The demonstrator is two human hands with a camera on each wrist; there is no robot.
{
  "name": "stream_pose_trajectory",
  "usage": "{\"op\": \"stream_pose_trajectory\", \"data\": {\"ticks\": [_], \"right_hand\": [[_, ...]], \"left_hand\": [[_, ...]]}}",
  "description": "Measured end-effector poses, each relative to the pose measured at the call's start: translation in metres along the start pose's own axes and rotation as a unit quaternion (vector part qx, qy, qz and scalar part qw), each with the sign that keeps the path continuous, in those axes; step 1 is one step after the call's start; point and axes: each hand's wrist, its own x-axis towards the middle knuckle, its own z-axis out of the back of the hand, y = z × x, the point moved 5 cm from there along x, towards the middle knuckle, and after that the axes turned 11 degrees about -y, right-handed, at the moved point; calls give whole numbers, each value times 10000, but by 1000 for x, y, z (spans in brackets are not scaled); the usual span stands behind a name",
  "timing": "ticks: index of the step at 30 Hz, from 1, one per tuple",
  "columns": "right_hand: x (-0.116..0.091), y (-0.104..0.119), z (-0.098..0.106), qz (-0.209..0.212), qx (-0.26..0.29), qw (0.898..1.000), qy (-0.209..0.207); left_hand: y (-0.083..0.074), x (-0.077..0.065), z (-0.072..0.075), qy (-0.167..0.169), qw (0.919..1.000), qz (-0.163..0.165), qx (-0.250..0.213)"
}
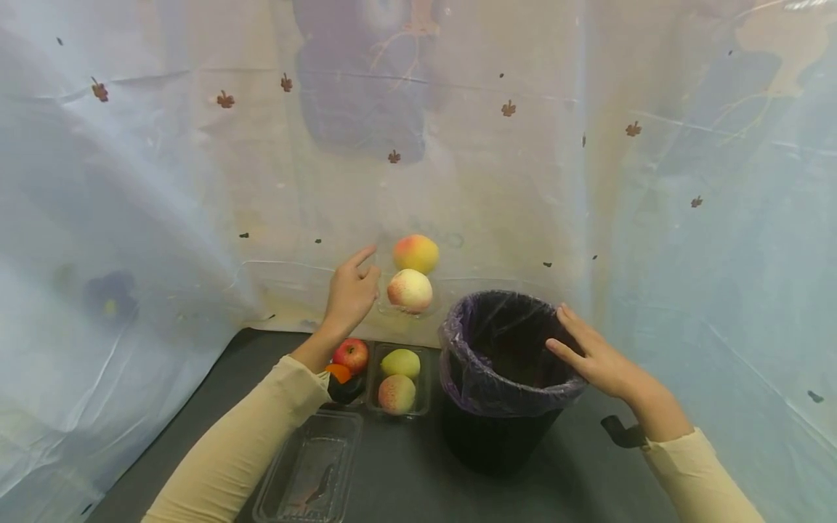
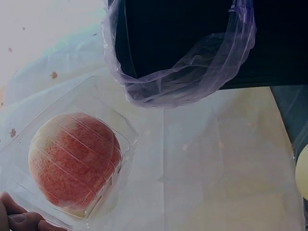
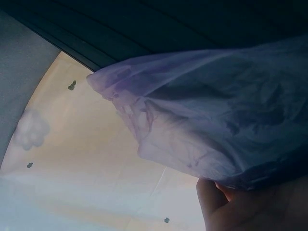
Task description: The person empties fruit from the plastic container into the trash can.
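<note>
No lettering I can make out from where I'm standing, no label, brand, number or sign legible on anything here.

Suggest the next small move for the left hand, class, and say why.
Perhaps the left hand should bring its clear tray rightward over the bin: the tray holds two fruits beside the bin's mouth, while the right hand touches the purple liner.
</note>
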Motion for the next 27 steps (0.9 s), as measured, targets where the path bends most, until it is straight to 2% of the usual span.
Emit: {"op": "stream_pose_trajectory", "data": {"ticks": [5,15,27], "right_hand": [[0,1,0,21,5,10000,-7],[0,1,1,-3,37,10000,-26],[-1,1,1,27,9,10000,-12]], "left_hand": [[-4,-2,-4,-38,9999,-137,39],[-11,-4,-13,-20,9998,-173,10],[-20,-7,-23,36,9981,-606,48]]}}
